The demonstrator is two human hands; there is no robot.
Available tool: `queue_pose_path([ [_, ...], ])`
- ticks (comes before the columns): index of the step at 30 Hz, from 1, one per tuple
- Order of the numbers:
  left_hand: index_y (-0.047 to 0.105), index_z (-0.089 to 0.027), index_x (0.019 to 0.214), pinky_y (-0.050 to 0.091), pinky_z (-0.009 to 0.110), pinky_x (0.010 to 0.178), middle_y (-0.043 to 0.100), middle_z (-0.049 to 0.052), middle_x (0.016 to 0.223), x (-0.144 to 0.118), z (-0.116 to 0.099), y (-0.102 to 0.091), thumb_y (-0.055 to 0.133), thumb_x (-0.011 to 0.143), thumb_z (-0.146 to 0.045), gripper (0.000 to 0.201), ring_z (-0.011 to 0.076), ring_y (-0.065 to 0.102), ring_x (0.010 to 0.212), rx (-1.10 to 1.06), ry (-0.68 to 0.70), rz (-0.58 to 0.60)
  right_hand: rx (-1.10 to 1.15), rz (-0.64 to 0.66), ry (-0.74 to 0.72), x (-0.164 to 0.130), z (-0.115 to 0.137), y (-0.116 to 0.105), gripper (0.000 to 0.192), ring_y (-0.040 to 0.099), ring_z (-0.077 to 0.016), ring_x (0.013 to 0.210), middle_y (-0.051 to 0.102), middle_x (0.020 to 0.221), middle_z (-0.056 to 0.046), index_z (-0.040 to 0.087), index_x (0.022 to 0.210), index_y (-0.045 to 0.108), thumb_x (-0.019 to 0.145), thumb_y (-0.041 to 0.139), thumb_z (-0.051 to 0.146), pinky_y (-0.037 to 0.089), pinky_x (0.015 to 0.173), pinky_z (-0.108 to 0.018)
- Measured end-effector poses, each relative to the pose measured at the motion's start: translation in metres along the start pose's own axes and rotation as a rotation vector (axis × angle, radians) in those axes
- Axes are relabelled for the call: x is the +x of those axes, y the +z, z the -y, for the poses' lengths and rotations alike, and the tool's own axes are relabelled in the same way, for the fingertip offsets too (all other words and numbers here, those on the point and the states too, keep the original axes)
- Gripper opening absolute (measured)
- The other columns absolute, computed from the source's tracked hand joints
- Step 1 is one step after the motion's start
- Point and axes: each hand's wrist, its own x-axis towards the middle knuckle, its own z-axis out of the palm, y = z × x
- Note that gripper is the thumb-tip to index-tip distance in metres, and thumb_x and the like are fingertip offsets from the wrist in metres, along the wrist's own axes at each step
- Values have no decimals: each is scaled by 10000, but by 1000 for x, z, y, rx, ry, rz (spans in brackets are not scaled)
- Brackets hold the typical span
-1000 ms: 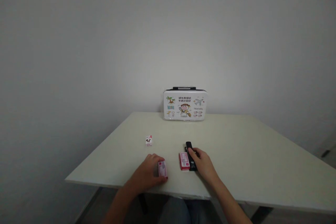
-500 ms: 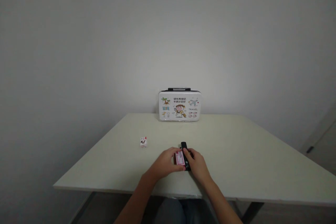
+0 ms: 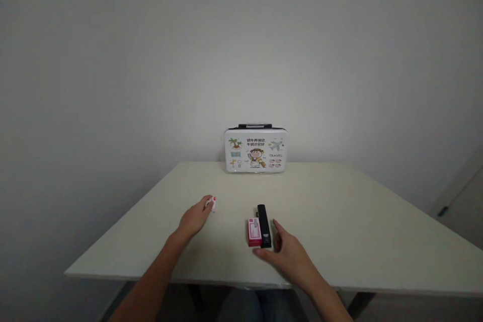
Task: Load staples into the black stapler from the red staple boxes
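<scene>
My left hand reaches forward on the pale table, and its fingertips close around a small white box that is partly hidden by them. My right hand rests open on the table, fingers apart, holding nothing. Just left of and beyond its fingers lie a black stapler and a pink-and-white box, side by side and touching. I cannot tell whether a second pink box lies beneath the one I see.
A white carry case with cartoon prints and a black handle stands upright at the table's far edge against the wall. The table's near edge runs just below my wrists. A door edge shows at far right.
My left hand carried a pink box to the one beside the stapler, let it go, then reached left to the small white box. My right hand came off the stapler and drew back.
</scene>
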Motion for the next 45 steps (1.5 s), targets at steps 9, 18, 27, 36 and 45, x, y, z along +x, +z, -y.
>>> queue_pose_path([
  [9,577,-333,1201,456,297,821,722,-4,1014,-27,-80,57,242,1007,-585,461,215,678,931,-66,199,158,-59,55,-114,8,27,-6,563,681,-271,829,747,903,-32,285,1136,677,627,866,434,412,685,-281],
  [18,564,-273,1180,437,305,786,721,56,1026,-26,-95,58,267,1016,-545,434,234,675,952,-30,201,139,-186,36,-169,7,26,-2,499,700,-258,802,756,899,-44,294,1136,684,722,800,546,383,626,-255],
  [27,530,-275,1195,446,293,750,712,47,982,-42,-113,80,103,1038,-541,527,219,685,905,72,181,120,-266,86,-146,11,24,1,565,700,-243,833,753,951,-49,265,1164,678,719,787,596,401,630,-242],
  [36,404,-174,1408,465,362,915,658,174,1199,-32,-183,137,92,1031,-550,617,265,655,1097,111,152,94,-154,200,-87,21,-6,-74,449,677,-246,802,752,898,-49,170,1030,736,718,787,490,463,668,-260],
  [45,499,-119,1302,486,415,884,663,220,1127,-18,-298,214,201,1009,-597,635,331,659,1071,-26,230,201,-203,189,46,20,-73,-181,467,639,-223,739,728,819,-34,141,987,751,729,761,530,435,622,-258],
])
